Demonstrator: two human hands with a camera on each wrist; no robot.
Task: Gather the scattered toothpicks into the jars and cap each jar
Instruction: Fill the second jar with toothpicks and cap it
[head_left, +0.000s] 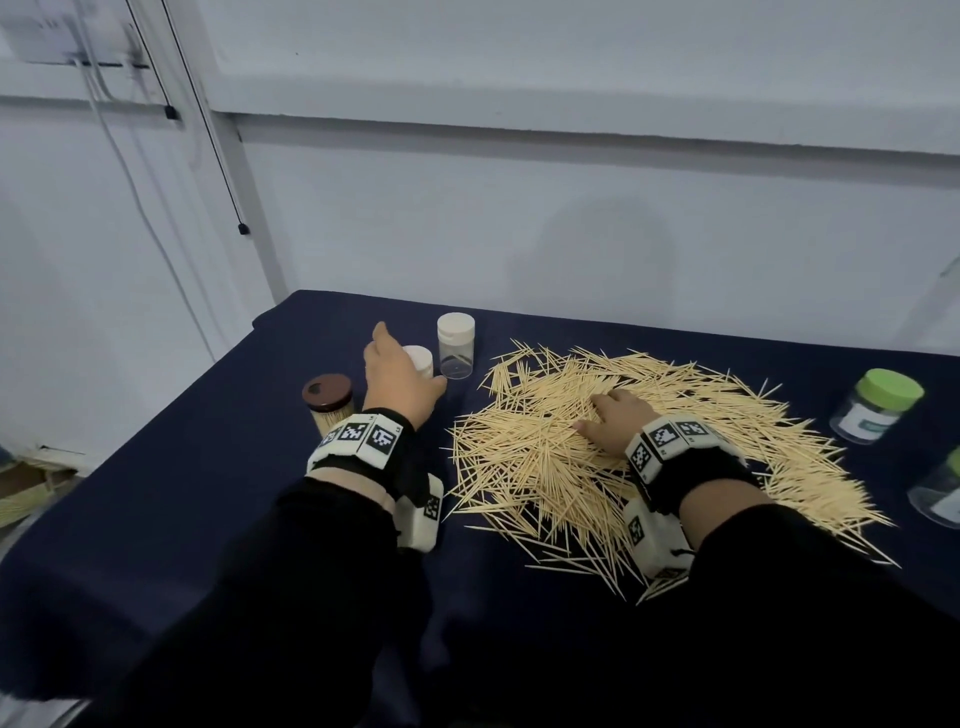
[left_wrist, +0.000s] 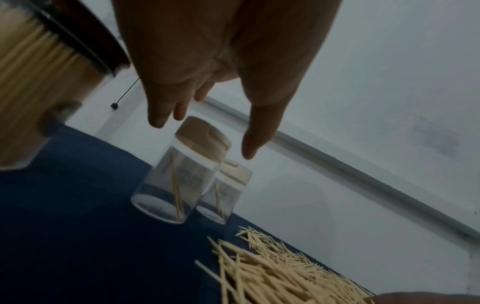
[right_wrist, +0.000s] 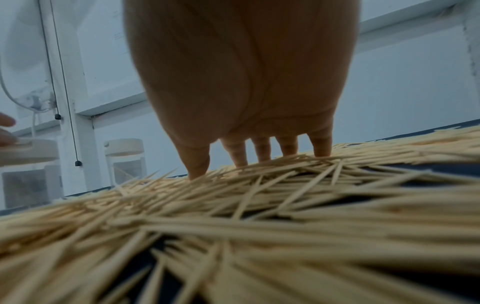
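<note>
toothpicks (head_left: 613, 457): huge loose heap, pale wood, pointed ends going every which way, spread over the middle of the table (head_left: 156, 519) and running out toward its right edge. Some sit flat on the cloth, lots are stacked criss-cross on each other.

step in hand: I'd say early days. Most of the pile isn't in a jar yet, so this looks like the start of another grab-and-fill round.

right hand (head_left: 610, 423): palm down on the heap, fingers (right_wrist: 197, 168) spread and straight-ish with the tips pressed into the sticks. Not pinching a bundle as far as I can see.

left hand (head_left: 397, 382): hovering over the nearer white-lid jar (left_wrist: 182, 170), fingers loose and apart, thumb out to the side. From the wrist view it's not touching the lid yet.

other jars: second white-lid jar (head_left: 456, 345) just behind, toward the far edge, basically empty. Brown-lid jar (head_left: 328, 402) near the left edge is packed full and capped. Green-lid jar (head_left: 878, 405) sits by the right edge.

next move: probably needs the left hand to get that lid off while the right rakes sticks into a lined-up bunch. They'll want to fan out and slip.
</note>
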